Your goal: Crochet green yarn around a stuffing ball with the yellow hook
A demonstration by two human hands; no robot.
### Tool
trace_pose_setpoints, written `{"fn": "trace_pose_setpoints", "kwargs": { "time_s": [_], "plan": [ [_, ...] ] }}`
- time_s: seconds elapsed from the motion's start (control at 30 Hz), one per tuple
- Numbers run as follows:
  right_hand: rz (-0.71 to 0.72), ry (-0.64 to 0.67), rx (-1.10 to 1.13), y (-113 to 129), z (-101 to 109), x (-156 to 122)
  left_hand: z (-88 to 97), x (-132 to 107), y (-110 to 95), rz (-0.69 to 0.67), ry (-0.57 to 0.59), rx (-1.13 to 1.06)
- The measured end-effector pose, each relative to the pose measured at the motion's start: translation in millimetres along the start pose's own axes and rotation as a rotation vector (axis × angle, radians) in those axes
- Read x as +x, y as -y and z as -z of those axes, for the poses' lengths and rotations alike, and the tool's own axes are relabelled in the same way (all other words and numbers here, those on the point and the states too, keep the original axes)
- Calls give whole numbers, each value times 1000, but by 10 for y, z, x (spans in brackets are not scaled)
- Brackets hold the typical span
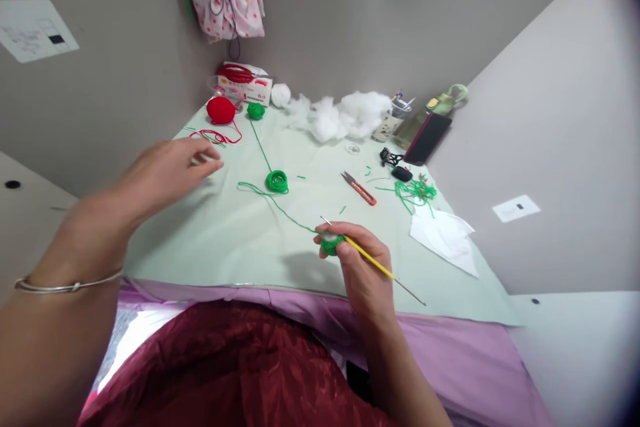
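Observation:
My right hand [369,273] is closed around a small round green crochet piece [330,246] with white stuffing showing at its top. The same hand holds a crochet hook [375,261] with a yellow grip, its metal tip poking out past the piece. From the piece a green yarn strand [290,215] runs back to a coil of green yarn [277,181] on the table. My left hand [173,170] hovers over the left part of the table, slightly blurred. Its fingers are loosely bent and apart, with nothing visible in them.
Orange thread snips [359,188] lie mid-table. Behind are a red yarn ball [221,110], a green yarn ball [255,111], white stuffing [340,117] and a box [250,88]. At right stand a phone [427,139], a pen cup [389,123], green yarn scraps [416,191] and white paper [444,237].

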State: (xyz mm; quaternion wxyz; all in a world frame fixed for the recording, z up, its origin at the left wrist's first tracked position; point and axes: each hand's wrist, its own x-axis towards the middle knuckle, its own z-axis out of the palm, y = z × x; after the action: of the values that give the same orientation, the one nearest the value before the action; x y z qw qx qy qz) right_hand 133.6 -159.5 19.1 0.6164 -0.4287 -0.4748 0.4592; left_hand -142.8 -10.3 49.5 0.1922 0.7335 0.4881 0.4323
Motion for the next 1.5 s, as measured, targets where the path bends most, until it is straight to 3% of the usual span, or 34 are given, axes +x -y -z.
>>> {"fn": "trace_pose_setpoints", "kwargs": {
  "time_s": [0.07,0.1,0.13,0.23,0.27,0.3,0.33,0.43,0.5,0.53,0.63,0.7,0.73,0.83,0.93,1.13,1.27,1.5],
  "plan": [
    [7,19,-11,13,-40,6,-148,-69,-235,19,-30,-55],
    [15,28,-19,19,-59,9,-261,-132,-379,17,-19,-184],
    [27,34,-28,24,-75,12,-383,-203,-518,37,62,-334],
    [67,14,-66,33,-96,12,-650,-383,-807,208,607,-842],
    [75,1,-72,32,-94,11,-669,-412,-856,283,744,-1015],
    [80,-12,-73,28,-90,10,-648,-422,-892,369,800,-1159],
    [82,-22,-70,20,-86,9,-596,-418,-922,448,767,-1253],
    [77,-43,-59,-17,-87,12,-381,-373,-1022,470,320,-1323],
    [74,-72,-67,-39,-106,20,-317,-381,-1067,345,98,-1191],
    [77,-92,-69,-44,-119,24,-329,-405,-1064,200,56,-1123],
    [101,-144,-63,-28,-172,40,-489,-519,-923,-294,54,-691],
    [124,-159,-58,-1,-212,46,-625,-583,-768,-440,125,-310],
    [130,-159,-62,13,-232,48,-683,-603,-697,-474,104,-193],
    [136,-165,-93,37,-280,54,-790,-630,-588,-514,46,18],
    [161,-204,-143,21,-300,69,-822,-667,-645,-516,-6,78],
    [182,-223,-162,-16,-327,99,-860,-787,-817,-376,-11,-170],
    [168,-213,-137,7,-386,84,-923,-789,-809,-424,-30,-155],
    [266,-178,-235,19,-413,17,-930,-823,-830,-351,-54,-191]
  ]
}}
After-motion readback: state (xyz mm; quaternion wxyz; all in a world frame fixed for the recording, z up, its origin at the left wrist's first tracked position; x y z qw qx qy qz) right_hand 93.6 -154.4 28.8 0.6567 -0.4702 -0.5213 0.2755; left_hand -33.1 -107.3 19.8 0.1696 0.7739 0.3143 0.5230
